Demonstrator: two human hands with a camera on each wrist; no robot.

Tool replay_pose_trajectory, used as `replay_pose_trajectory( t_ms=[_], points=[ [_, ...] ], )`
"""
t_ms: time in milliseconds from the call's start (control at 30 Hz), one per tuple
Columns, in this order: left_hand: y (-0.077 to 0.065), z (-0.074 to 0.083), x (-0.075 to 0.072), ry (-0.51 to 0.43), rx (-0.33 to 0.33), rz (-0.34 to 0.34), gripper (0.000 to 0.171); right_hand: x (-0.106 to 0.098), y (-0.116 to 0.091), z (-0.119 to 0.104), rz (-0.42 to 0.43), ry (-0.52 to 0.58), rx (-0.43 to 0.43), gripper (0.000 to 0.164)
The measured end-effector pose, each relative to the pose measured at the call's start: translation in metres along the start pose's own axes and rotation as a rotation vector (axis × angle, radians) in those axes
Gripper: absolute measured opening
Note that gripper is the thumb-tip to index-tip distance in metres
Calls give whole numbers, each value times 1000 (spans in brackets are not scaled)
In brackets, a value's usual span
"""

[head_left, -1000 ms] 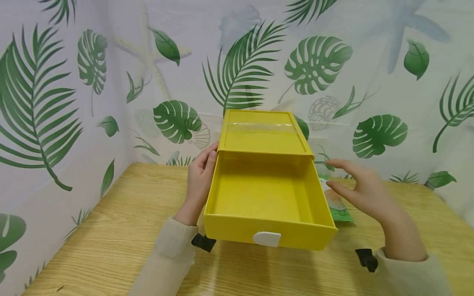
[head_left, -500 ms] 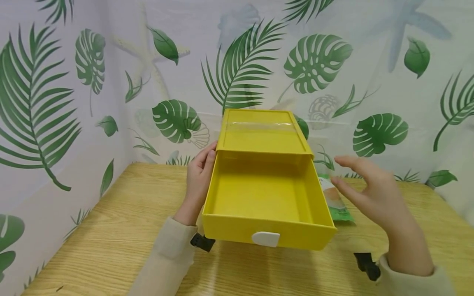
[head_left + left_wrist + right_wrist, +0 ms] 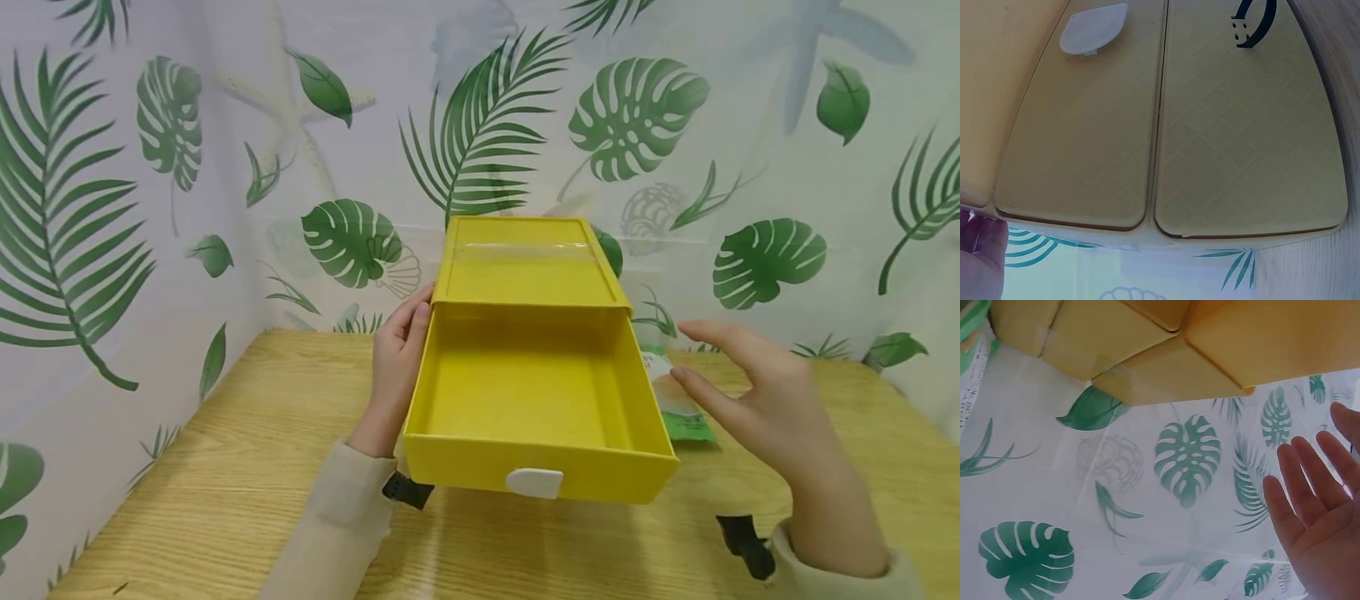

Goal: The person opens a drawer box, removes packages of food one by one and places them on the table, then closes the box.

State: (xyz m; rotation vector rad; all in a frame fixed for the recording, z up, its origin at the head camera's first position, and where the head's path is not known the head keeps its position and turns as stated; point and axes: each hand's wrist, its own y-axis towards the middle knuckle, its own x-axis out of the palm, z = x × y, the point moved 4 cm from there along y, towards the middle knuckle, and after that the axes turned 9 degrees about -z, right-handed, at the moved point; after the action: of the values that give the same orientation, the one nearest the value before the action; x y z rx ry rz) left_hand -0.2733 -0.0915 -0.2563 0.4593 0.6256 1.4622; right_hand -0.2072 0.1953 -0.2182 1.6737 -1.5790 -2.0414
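A yellow drawer unit (image 3: 532, 275) stands in the middle of the head view. Its top drawer (image 3: 517, 375) is pulled out, has nothing inside and carries a white tab handle (image 3: 534, 482). My left hand (image 3: 399, 350) rests against the unit's left side, thumb near the front edge, other fingers partly hidden. The left wrist view shows two closed lower drawer fronts (image 3: 1079, 137), one with a white tab and one with a black loop (image 3: 1260, 25). To the right, my right hand (image 3: 757, 396) hovers with fingers spread apart, touching nothing.
A green and white packet (image 3: 690, 427) lies on the wooden table (image 3: 300, 417), partly hidden behind the drawer's right side. Leaf-printed sheeting (image 3: 525, 125) hangs close behind the unit and along the left. Clear tape (image 3: 525, 250) crosses the unit's top.
My right hand has drawn a little to the right, away from the drawer's side. My left hand keeps its place and the drawer stays pulled out. The head view has shifted slightly.
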Motion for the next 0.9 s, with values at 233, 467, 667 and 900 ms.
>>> replay_pose_trajectory(
  t_ms=[233,467,667,900],
  points=[
    [0,0,-3,-10,-7,-14,31,-11,10,-39,99,63,-157,35],
    [0,1,-2,-18,0,-22,31,-15,8,-69,178,86,-249,33],
    [0,0,-1,-33,-9,-22,31,-7,-2,-79,181,157,-345,33],
    [0,-1,1,-21,-8,-15,31,2,0,-108,104,141,-426,29]
  ],
)
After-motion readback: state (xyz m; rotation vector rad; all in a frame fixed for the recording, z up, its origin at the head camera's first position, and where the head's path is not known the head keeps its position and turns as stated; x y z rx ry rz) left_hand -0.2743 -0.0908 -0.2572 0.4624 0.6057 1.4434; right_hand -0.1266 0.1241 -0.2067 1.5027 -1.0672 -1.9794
